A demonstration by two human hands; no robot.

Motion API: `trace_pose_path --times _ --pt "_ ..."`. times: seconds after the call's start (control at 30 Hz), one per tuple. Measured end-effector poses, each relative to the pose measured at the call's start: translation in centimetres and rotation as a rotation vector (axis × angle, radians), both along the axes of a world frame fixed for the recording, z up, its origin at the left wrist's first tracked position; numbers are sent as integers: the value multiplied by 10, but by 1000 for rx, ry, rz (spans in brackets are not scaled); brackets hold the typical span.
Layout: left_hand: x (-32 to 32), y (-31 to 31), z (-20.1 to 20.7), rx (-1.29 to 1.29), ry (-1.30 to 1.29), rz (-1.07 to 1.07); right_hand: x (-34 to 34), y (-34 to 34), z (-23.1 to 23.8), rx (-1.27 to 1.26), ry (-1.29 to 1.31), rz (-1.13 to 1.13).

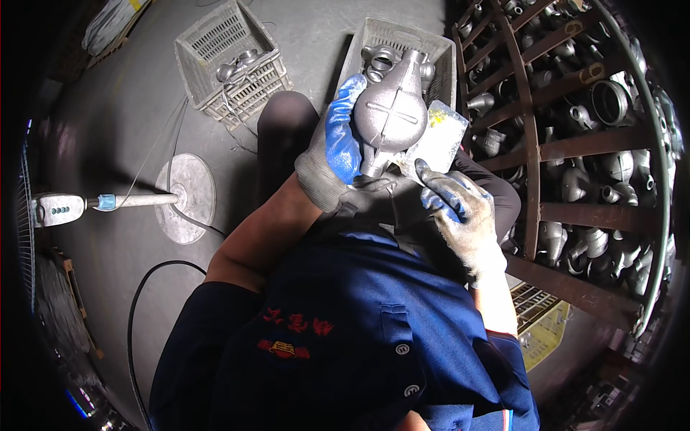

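Note:
A silver-grey metal casting (390, 118) has a rounded body with a raised cross rib, a narrow neck at its far end and a short pipe end near me. My left hand (342, 136), in a blue-coated grey glove, is wrapped round its left side and holds it above my lap. Close to the casting's near right side is my right hand (460, 208), in a pale glove with blue patches. Its fingers are bent together by a thin pale edge; what they grip is too unclear to name. A pale flat plate (444, 144) with a yellow smear lies just beyond that hand.
Beyond the casting stands a grey plastic crate (444, 54) with metal parts. Another crate (215, 54) with some castings is at the far left. A rusty metal rack (528, 136) full of castings rises on the right. A fan stand (140, 202) and cables occupy the left floor.

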State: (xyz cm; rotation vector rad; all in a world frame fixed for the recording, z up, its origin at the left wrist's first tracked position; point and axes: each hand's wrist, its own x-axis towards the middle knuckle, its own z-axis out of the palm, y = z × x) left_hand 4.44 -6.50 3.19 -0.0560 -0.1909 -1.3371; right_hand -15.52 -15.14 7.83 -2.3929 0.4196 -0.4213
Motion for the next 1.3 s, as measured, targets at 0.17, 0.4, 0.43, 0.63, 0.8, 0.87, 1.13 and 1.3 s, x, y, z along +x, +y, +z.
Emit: trace_pose_path --times 0.17,0.4,0.43,0.63,0.8,0.87,1.13,1.3 --pt "-5 -1 15 176 -67 76 -2 -6 -2 227 -50 123" --pt "-20 6 28 292 -399 51 -1 -30 6 1013 -340 -235" --pt "-23 4 23 364 -527 119 2 -36 7 1056 -357 -271" --pt "-43 0 -24 383 -382 -47 24 -56 -11 1186 -322 -235" --pt "-45 13 -27 222 -1317 357 11 -57 -34 1243 -281 -169" --pt "-37 13 -17 258 -1439 207 6 -60 -44 1325 -344 -216" --pt "-35 19 8 524 -892 128 7 -67 -61 1681 -723 -206" --pt "-42 25 8 623 -453 192 12 -55 -55 1609 -712 -367"
